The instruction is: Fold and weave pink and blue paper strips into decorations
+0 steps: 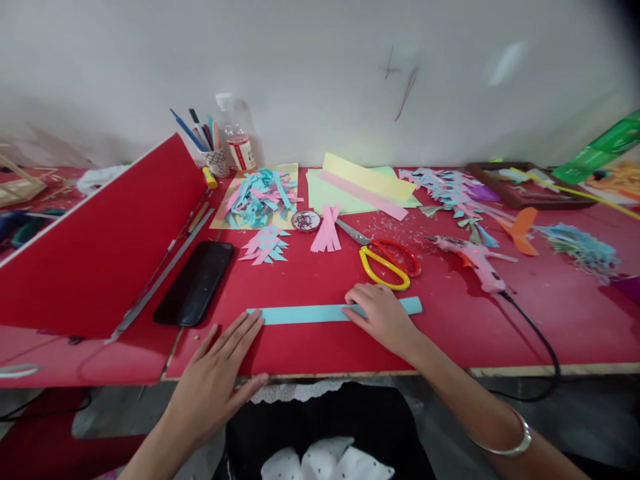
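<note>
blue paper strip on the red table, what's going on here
A person is handling a light blue paper strip that lies along the near side of the red table. The left hand rests flat at its left end; the right hand is curled over it nearer the other end. Scissors, a pink glue gun and a pile of cut strips lie farther back, none held.
</note>
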Tool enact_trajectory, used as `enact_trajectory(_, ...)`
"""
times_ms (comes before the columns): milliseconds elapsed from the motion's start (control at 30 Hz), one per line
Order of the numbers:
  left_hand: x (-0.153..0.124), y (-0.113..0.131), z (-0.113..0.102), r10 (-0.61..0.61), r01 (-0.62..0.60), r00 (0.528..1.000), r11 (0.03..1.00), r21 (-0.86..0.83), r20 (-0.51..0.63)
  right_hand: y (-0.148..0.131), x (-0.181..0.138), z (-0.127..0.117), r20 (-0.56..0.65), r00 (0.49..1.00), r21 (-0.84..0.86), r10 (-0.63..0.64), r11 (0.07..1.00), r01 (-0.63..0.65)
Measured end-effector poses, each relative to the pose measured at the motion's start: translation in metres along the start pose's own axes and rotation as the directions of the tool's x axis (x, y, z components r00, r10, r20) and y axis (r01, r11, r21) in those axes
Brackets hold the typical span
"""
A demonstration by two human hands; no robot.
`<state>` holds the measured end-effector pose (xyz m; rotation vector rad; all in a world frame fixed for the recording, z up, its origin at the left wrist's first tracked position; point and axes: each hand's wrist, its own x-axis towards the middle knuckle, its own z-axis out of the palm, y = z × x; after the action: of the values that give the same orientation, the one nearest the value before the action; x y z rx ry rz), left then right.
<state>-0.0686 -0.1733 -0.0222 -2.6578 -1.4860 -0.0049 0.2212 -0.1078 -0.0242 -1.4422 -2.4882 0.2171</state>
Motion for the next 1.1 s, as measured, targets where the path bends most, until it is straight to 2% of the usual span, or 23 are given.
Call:
enact_trajectory(267, 0.001, 0.0, -0.001, 0.021, -0.018, 0.999, 0.999, 0.049, -0.042, 0.021, -0.024, -0.011, -0.023, 0.998, 0.033, 0.055, 0.998, -0.054)
enact_trajectory(500, 0.003, -0.002, -0.001, 0.019, -0.013, 0.997, 0.997, 0.079, -0.078, 0.051, -0.054, -0.017, -0.134, 0.958, -0.03, 0.252, 0.966, -0.258)
enact_trajectory(700, 0.002, -0.003, -0.003, 0.036, -0.029, 0.995, 0.997, 0.074, -0.093, 0.065, -0.066, -0.019, -0.139, 0.944, -0.005, 0.3, 0.953, -0.304)
enact_trajectory(833, 0.015, -0.003, -0.01, -0.016, 0.018, 0.997, 1.0, 0.02, -0.08, 0.06, -0.066, -0.022, -0.153, 0.943, -0.058, 0.296, 0.95, -0.307)
enact_trajectory(967, 0.048, 0.001, -0.015, -0.032, 0.031, 0.997, 0.999, -0.023, -0.066, 0.037, -0.059, -0.024, -0.278, 0.934, -0.158, 0.225, 0.948, -0.276)
enact_trajectory(1033, 0.067, 0.004, -0.018, 0.006, -0.01, 0.999, 0.997, -0.079, -0.048, 0.021, -0.051, -0.023, -0.24, 0.962, -0.081, 0.133, 0.984, -0.157)
enact_trajectory(1100, 0.084, 0.006, -0.02, 0.078, -0.08, 0.997, 0.989, -0.127, -0.022, 0.005, -0.038, -0.02, -0.14, 0.99, -0.014, 0.032, 0.999, -0.035)
